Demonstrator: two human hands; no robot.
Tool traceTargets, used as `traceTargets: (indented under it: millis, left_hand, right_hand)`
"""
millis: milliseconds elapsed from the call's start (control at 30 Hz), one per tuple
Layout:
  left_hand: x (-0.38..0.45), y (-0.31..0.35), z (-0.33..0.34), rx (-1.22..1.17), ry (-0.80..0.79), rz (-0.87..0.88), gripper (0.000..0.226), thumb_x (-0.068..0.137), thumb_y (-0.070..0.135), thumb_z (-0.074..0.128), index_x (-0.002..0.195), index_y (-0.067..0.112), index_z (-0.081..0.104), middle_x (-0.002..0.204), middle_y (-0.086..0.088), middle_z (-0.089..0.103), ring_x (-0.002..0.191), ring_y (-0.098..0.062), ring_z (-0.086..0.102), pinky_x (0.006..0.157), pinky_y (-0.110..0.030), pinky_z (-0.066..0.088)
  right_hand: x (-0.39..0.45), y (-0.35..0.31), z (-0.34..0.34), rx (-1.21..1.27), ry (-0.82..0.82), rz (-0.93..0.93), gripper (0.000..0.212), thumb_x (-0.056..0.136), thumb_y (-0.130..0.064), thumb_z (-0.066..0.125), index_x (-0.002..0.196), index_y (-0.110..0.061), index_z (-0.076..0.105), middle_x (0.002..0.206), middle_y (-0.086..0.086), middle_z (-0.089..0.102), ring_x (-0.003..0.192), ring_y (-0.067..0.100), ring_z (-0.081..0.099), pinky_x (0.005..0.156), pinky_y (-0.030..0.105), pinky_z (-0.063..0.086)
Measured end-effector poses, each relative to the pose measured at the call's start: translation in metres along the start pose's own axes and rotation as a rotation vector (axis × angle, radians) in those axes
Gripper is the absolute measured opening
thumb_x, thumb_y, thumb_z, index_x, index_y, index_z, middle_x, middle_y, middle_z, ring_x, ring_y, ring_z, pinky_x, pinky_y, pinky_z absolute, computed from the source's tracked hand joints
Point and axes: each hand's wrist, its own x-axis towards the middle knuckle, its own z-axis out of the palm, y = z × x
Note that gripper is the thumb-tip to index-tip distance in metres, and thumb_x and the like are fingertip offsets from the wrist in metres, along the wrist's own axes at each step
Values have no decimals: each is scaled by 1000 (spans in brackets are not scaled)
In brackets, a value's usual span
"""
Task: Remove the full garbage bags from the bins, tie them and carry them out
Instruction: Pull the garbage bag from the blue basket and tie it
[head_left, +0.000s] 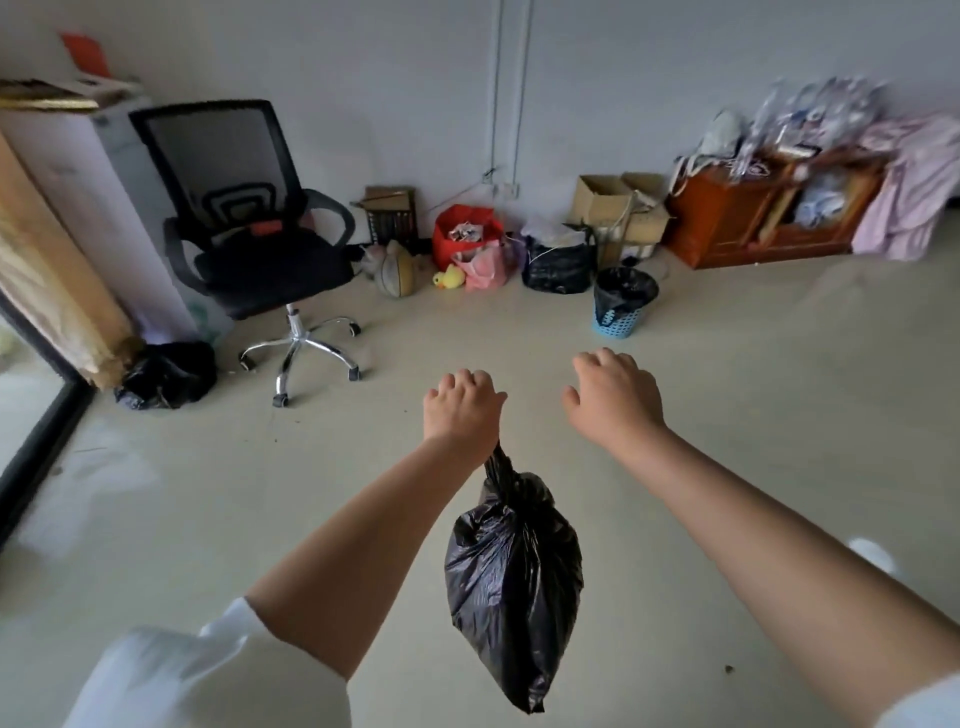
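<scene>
Left hand (464, 410) grips the tied bag (513, 582) at centre frame; right hand (615, 400) hangs loosely curled, empty. Keep the neck clenched while carrying.

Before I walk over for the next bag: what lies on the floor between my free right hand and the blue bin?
Nothing: the head view shows only bare floor between the right hand and the blue bin.
</scene>
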Motion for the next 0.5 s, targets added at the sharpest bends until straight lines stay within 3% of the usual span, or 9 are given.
traceTargets:
  millis: [267,333,500]
  left_hand:
    - [189,117,20,99,-151,168,44,101,32,27,131,3,40,135,-14,46,127,-29,41,103,-37,34]
    - [240,138,29,122,-160,167,44,101,31,27,131,2,40,134,-14,47,126,-29,42,103,-37,35]
    - [371,186,38,177,-164,76,44,101,31,27,131,2,41,134,-15,48,126,-29,43,102,-37,36]
  right_hand:
    - [154,131,27,-6,-56,121,27,92,-19,39,109,-2,51,116,15,54,108,33,50,72,34,35]
    - [198,162,43,9,-67,111,26,91,-18,39,107,-2,51,115,15,54,108,33,50,71,32,31]
    - [319,235,73,67,-97,37,26,92,-18,39,108,-1,51,116,16,54,110,34,50,76,35,37]
